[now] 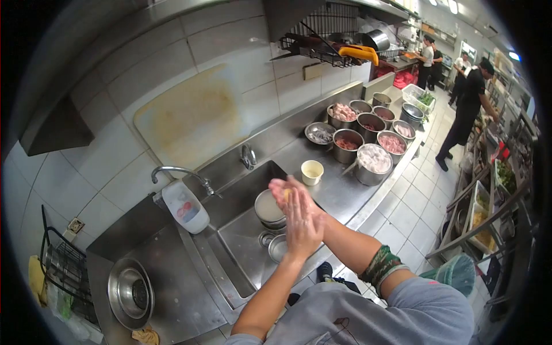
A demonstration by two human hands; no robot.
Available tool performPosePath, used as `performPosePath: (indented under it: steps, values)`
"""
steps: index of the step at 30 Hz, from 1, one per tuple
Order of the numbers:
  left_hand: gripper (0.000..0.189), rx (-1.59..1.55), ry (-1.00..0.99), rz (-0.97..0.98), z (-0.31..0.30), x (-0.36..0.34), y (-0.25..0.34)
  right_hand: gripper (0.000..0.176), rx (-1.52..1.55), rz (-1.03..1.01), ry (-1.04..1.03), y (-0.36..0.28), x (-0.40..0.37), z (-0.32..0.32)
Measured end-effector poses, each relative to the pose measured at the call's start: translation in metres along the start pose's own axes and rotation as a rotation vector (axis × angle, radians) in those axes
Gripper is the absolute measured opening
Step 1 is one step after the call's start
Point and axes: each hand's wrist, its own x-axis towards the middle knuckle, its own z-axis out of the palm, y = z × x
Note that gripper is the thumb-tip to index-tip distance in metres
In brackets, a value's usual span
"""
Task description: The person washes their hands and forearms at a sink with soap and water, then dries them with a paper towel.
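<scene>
At the sink (238, 236), hands (305, 221) together

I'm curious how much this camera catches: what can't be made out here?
All in the head view:
- yellow item: mostly covered by the left hand and right hand
- right edge of the metal bowl in the sink: behind the left hand and wrist
- what the far workers handle: too small
</scene>
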Motion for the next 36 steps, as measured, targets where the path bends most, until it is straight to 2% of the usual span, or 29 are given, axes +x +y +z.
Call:
performPosePath:
  steps: [1,2,3,4,5,7,9,10,11,12,13,15,16,17,19,20,21,22,23,24,26,27,29,30,31,33,34,35,36]
  values:
    - [0.052,-0.008,-0.011,-0.003,-0.003,0.002,-0.004,0.041,-0.046,0.169,-0.110,-0.003,0.005,-0.025]
    - [0.042,-0.030,-0.158,0.138,-0.011,0.014,-0.016,0.041,-0.040,0.160,-0.107,-0.003,0.003,-0.027]
    - [0.034,-0.052,-0.307,0.273,-0.017,0.023,-0.027,0.036,-0.539,0.012,-0.207,0.001,-0.001,-0.027]
    - [0.028,0.052,-0.309,0.165,-0.008,0.027,-0.046,0.032,-1.039,-0.142,-0.301,0.006,-0.003,-0.026]
    - [0.033,0.029,-0.701,-0.090,-0.019,0.049,-0.053,0.027,-1.540,-0.302,-0.388,0.010,-0.005,-0.023]
    - [0.036,-0.253,-0.772,-0.119,-0.030,0.065,-0.072,0.020,-2.539,-0.627,-0.544,0.023,-0.014,-0.011]
    - [0.036,-0.378,-0.878,-0.075,-0.028,0.070,-0.070,0.025,-2.416,0.269,-0.377,0.031,-0.028,0.046]
    - [0.035,-0.322,-1.044,-0.052,-0.020,0.068,-0.060,0.025,-2.405,0.269,-0.369,0.041,-0.032,0.038]
    - [0.034,-0.263,-1.209,-0.022,-0.018,0.069,-0.052,0.024,-2.018,0.159,-0.352,0.054,-0.038,0.036]
    - [0.034,-0.248,-1.255,-0.029,-0.025,0.074,-0.041,0.024,-1.639,0.058,-0.330,0.058,-0.040,0.035]
    - [0.034,-0.257,-1.255,-0.031,-0.025,0.073,-0.050,0.024,-1.639,0.066,-0.324,0.056,-0.039,0.033]
    - [0.037,-0.466,-1.345,-0.095,-0.032,0.073,-0.071,0.022,-2.557,0.235,-0.920,0.045,-0.039,0.078]
    - [0.039,-0.486,-1.284,-0.211,-0.035,0.071,-0.070,0.024,-2.449,0.216,-0.838,0.043,-0.039,0.072]
    - [0.039,-0.481,-1.289,-0.208,-0.040,0.073,-0.057,0.024,-2.449,0.208,-0.834,0.042,-0.031,0.057]
    - [0.037,0.179,-0.916,0.028,-0.043,0.065,-0.013,0.027,-1.298,-0.052,-0.734,0.044,-0.017,0.009]
    - [0.034,0.184,-0.816,-0.025,-0.045,0.063,0.005,0.028,-0.739,-0.153,-0.644,0.040,-0.011,0.001]
    - [0.032,0.040,-0.586,0.088,-0.037,0.053,0.006,0.028,-0.748,-0.155,-0.651,0.039,-0.004,0.020]
    - [0.029,0.002,-0.444,0.122,-0.032,0.041,0.008,0.030,-1.628,-0.132,-0.330,0.043,0.006,0.039]
    - [0.026,-0.037,-0.304,0.154,-0.030,0.031,0.009,0.032,-2.455,-0.077,0.136,0.045,0.011,0.057]
    - [0.026,-0.040,-0.303,0.155,-0.028,0.021,0.003,0.032,-2.457,-0.077,0.139,0.041,0.013,0.066]
    - [0.028,-0.032,-0.021,0.264,-0.021,0.003,-0.014,0.040,-1.805,-0.025,0.425,0.038,0.012,0.075]
    - [0.028,-0.034,-0.021,0.263,-0.021,0.005,-0.021,0.040,-1.805,-0.023,0.428,0.039,0.015,0.057]
    - [0.035,-0.095,0.163,0.129,-0.023,0.014,-0.037,0.045,-0.480,0.173,0.062,0.039,0.021,0.013]
    - [0.041,-0.145,0.224,0.062,-0.022,0.021,-0.043,0.052,-0.557,0.112,-0.198,0.035,0.006,0.030]
    - [0.041,-0.138,0.233,0.060,-0.023,0.025,-0.045,0.052,-0.559,0.121,-0.204,0.038,0.002,0.049]
    - [0.044,-0.305,0.189,-0.377,-0.028,0.028,-0.045,0.056,-0.604,0.006,0.181,0.049,-0.006,0.079]
    - [0.040,-0.183,0.305,-0.388,-0.024,0.030,-0.062,0.057,-0.585,0.181,0.221,0.051,-0.013,0.077]
    - [0.040,-0.178,0.313,-0.388,-0.019,0.023,-0.085,0.061,-0.844,0.141,0.248,0.058,-0.029,0.100]
    - [0.035,-0.502,0.355,-0.643,-0.015,0.013,-0.110,0.059,-1.286,-0.071,0.161,0.069,-0.024,0.072]
